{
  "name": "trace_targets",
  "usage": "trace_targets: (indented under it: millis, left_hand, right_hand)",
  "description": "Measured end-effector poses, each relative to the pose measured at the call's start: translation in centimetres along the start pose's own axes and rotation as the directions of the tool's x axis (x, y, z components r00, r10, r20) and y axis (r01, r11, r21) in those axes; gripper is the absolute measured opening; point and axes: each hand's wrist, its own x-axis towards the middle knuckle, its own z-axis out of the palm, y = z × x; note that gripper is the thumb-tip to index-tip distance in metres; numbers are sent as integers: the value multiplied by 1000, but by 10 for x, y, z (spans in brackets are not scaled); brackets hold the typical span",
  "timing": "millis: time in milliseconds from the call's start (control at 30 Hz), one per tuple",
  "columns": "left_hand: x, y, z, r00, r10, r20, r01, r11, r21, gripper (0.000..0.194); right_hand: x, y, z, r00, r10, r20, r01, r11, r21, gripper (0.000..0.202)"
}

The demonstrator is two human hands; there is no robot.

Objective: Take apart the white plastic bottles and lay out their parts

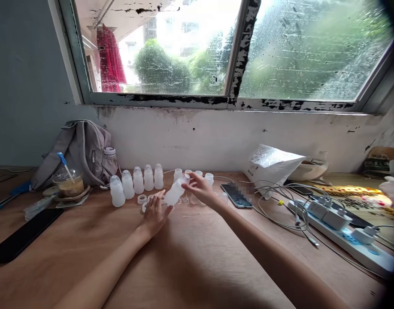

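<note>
A frosted white baby bottle is tilted between my hands, its top leaning right. My left hand is closed around its lower end, fingers behind and thumb in front. My right hand pinches the clear cap at the bottle's top; the fingers partly hide the join. White rings lie on the table beside and behind my left hand. Left of them stands a row of capped bottles. Uncapped bottles stand behind my right hand, partly covered by it. Clear caps sit near my right forearm.
A phone, tangled cables and a power strip occupy the right side. On the left are a backpack, a drink cup and a black flat slab. A silvery bag rests against the wall.
</note>
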Motion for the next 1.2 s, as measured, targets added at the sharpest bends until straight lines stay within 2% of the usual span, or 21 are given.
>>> trace_targets:
  millis: [100, 233, 367, 567, 733, 867, 933, 1067, 1200]
  left_hand:
    - [2, -19, 2, 1000, 8, -12, -6, 992, 125, 45]
    - [0, -32, 3, 1000, -21, 8, 18, 970, 242, 35]
    - [-1, -32, 2, 996, -80, 44, 64, 953, 296, 25]
    - [3, -33, -4, 985, -161, 60, 132, 932, 338, 14]
    - [5, -44, -11, 976, -201, 85, 144, 886, 441, 25]
    - [4, -54, -13, 975, -183, 125, 113, 894, 433, 29]
    - [4, -55, -13, 976, -156, 151, 82, 909, 408, 27]
    - [4, -49, -13, 982, -87, 170, 21, 934, 356, 22]
    - [3, -42, -11, 986, -66, 151, 11, 940, 340, 17]
  right_hand:
    - [44, 3, 4, 996, -86, 1, 82, 954, -290, 33]
    - [91, 18, 22, 995, 1, 97, 56, 813, -580, 37]
    - [118, 39, 40, 986, 71, 149, 39, 777, -628, 37]
    - [134, 64, 55, 971, 159, 178, -6, 761, -648, 39]
    - [138, 70, 55, 968, 153, 201, 7, 778, -628, 45]
    - [132, 59, 52, 983, 101, 156, 14, 796, -606, 56]
    - [119, 49, 51, 993, 56, 99, 15, 800, -599, 50]
    - [65, 38, 58, 997, -67, 40, 78, 832, -550, 21]
    - [2, 47, 78, 998, -20, 66, 53, 824, -564, 20]
